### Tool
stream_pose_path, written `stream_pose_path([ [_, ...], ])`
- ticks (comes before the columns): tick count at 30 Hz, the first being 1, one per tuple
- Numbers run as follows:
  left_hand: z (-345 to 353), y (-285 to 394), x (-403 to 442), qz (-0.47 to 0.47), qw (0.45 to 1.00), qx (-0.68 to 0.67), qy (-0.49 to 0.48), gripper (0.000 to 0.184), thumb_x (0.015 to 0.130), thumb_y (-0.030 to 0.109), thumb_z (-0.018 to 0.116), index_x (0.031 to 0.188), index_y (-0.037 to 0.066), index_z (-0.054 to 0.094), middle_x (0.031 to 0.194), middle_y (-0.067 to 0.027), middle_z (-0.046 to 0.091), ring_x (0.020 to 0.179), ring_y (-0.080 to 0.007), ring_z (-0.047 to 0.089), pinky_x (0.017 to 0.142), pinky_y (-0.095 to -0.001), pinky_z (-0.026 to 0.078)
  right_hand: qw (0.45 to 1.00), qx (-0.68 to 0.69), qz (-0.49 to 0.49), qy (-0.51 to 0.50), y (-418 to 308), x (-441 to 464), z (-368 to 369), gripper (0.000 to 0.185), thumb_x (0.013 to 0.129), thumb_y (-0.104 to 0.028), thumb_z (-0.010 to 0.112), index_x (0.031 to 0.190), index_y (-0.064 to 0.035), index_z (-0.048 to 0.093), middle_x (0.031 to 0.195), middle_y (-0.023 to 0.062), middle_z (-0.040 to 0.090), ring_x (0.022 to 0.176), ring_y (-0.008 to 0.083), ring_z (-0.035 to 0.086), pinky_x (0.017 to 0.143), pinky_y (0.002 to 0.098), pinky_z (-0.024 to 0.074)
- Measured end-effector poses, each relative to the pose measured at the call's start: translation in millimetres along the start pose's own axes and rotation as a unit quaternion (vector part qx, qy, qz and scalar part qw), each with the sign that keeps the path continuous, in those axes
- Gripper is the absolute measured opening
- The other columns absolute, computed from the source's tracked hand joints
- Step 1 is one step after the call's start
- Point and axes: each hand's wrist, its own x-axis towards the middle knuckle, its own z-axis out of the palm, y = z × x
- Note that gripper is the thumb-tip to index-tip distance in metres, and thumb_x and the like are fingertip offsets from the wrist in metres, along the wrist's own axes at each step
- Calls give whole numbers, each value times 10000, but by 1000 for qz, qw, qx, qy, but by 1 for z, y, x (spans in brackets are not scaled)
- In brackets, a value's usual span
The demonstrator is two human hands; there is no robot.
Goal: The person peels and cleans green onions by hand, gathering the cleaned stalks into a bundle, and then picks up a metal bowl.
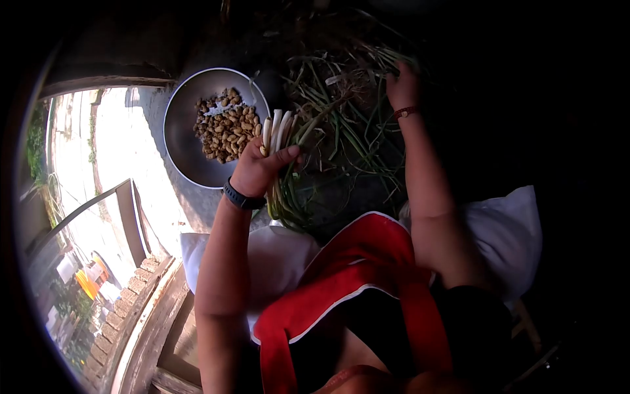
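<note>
red apron (371, 246) lies nearest; left grip (254, 169) clasps white-stemmed scallions (276, 129) near a metal bowl (180, 128) of peanuts (230, 134); right grip (403, 90) is at loose green stalks (350, 134), whether closed i cannot tell.

Peeled-looking white-ended scallions (275, 131), bunched together

Metal bowl (178, 134) w/ brown nut-like pcs (226, 136); lower L, brick row (118, 316) nr wooden beam (146, 325), orange item (88, 284) beyond.

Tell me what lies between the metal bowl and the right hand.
In the head view, the white ends of the scallion bunch in the left hand, then a loose heap of scallions, lie between the bowl and the right hand.
</note>
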Motion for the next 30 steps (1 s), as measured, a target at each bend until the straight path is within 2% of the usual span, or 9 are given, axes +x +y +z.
stream_pose_path([
  [2, 1, 5, 1, -15, 998, -57, -1, 232, 827, 118, 623, 1035, 25, 574, 787, 8, 618, 707, -67, 553, 656, -219, 452, 990, -76, -111, 51, -39, 5, -31, 144, 772, -100, 638, 907, -61, 604, 782, 91, 584, 737, 234, 595, 644, 364, 503],
  [5, 0, -5, 4, 182, 967, 173, 29, 225, 827, 90, 612, 1040, 25, 576, 804, 6, 617, 726, -69, 557, 668, -219, 454, 958, 251, -74, -115, -83, 0, -34, 138, 744, -68, 659, 876, -51, 622, 873, 61, 580, 749, 180, 591, 652, 291, 490],
  [7, 2, -2, 5, 173, 968, 174, 53, 231, 825, 68, 605, 1049, 24, 575, 833, 5, 616, 747, -69, 557, 680, -219, 456, 867, 409, -135, -252, -111, -1, -54, 126, 739, -47, 664, 861, -47, 633, 898, 34, 576, 739, 113, 576, 634, 225, 470],
  [11, 8, 7, 6, -101, 984, -122, 82, 252, 819, 32, 596, 1069, 24, 570, 899, 4, 610, 786, -70, 555, 708, -225, 455, 721, 531, -169, -411, -141, -15, -73, 144, 729, -35, 669, 871, -48, 645, 848, 18, 570, 709, 83, 554, 602, 212, 450],
  [14, 5, 7, 5, -115, 987, -87, 75, 266, 813, 23, 597, 1077, 23, 567, 914, 6, 609, 790, -68, 552, 715, -226, 453, 747, 483, -212, -404, -144, -15, -72, 149, 713, -25, 674, 858, -44, 646, 833, 26, 572, 722, 101, 562, 619, 225, 450],
  [16, 2, 3, 3, 13, 996, 61, 66, 274, 808, 24, 603, 1079, 22, 565, 912, 10, 610, 789, -63, 547, 713, -223, 450, 736, 492, -254, -390, -144, -11, -72, 140, 706, -19, 672, 842, -38, 644, 829, 37, 573, 730, 126, 567, 641, 240, 454],
  [19, -3, -10, 1, 292, 893, 340, 46, 289, 796, 33, 621, 1079, 22, 565, 904, 19, 606, 785, -51, 535, 704, -213, 441, 711, 507, -300, -384, -139, -6, -67, 118, 704, -11, 664, 818, -30, 641, 831, 52, 574, 738, 163, 573, 663, 262, 455],
  [23, -4, -10, 3, 322, 872, 368, 27, 306, 777, 53, 652, 1071, 28, 569, 881, 34, 594, 764, -35, 511, 687, -204, 429, 699, 506, -308, -401, -138, -5, -70, 95, 721, -25, 633, 815, -34, 645, 794, 66, 592, 758, 196, 590, 690, 289, 464],
  [30, -6, -4, 2, 358, 815, 455, 13, 310, 762, 71, 671, 1053, 32, 569, 854, 46, 581, 745, -33, 496, 676, -201, 421, 805, 429, -223, -345, -128, -12, -58, 53, 802, -26, 548, 850, -9, 534, 782, 64, 550, 673, 143, 541, 608, 272, 433],
])
